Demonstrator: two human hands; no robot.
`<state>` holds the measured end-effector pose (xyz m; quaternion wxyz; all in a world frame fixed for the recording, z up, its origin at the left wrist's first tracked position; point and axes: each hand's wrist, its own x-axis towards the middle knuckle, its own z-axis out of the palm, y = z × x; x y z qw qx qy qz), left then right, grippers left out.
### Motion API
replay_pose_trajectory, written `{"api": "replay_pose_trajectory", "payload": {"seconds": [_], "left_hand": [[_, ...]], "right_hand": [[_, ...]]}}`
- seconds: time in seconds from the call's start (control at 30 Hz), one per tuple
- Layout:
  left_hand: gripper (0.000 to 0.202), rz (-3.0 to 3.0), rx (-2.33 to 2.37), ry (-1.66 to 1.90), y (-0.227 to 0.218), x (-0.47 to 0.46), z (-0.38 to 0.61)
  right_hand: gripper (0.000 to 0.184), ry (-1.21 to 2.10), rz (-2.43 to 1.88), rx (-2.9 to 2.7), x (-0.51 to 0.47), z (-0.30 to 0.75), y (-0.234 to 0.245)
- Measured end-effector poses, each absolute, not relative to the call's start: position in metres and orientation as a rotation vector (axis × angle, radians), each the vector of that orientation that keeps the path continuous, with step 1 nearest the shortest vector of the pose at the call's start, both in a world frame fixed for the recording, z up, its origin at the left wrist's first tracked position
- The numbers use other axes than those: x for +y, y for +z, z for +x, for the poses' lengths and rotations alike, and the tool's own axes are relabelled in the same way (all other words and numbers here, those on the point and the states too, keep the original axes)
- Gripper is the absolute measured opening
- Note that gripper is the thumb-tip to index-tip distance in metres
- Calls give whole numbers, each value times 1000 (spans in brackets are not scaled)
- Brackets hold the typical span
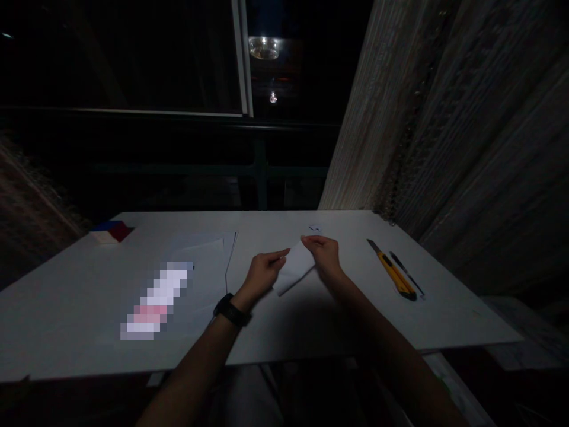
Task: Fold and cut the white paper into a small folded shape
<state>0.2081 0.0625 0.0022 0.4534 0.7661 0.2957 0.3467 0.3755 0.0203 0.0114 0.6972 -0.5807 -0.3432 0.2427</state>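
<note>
A folded piece of white paper (295,265) is held up over the white table, tilted, between my two hands. My left hand (264,271), with a dark watch (232,309) on its wrist, pinches the paper's left edge between thumb and fingers. At the upper right corner, my right hand (325,254) pinches it too. Just beyond the right hand, a small white scrap with dark marks (316,228) lies on the table. Several white sheets (207,270) are spread to the left of my left hand.
The white table (338,338) ends near my forearms. On its right lie a yellow utility knife (395,274), blade out, and a dark pen (405,271). A pixelated bright object (160,299) rests on the sheets. A coloured cube (111,232) sits far left. Curtains (377,101) hang at right.
</note>
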Motion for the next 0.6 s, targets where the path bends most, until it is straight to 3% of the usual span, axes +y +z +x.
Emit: {"api": "replay_pose_trajectory", "payload": {"seconds": [0.23,0.6], "left_hand": [[33,1878,902,1000,4,66,206],[32,1909,960,1042,10,62,205]], "right_hand": [[54,999,-1129,-693,15,368,13],[51,1062,-1134,-574,14,361,12]]}}
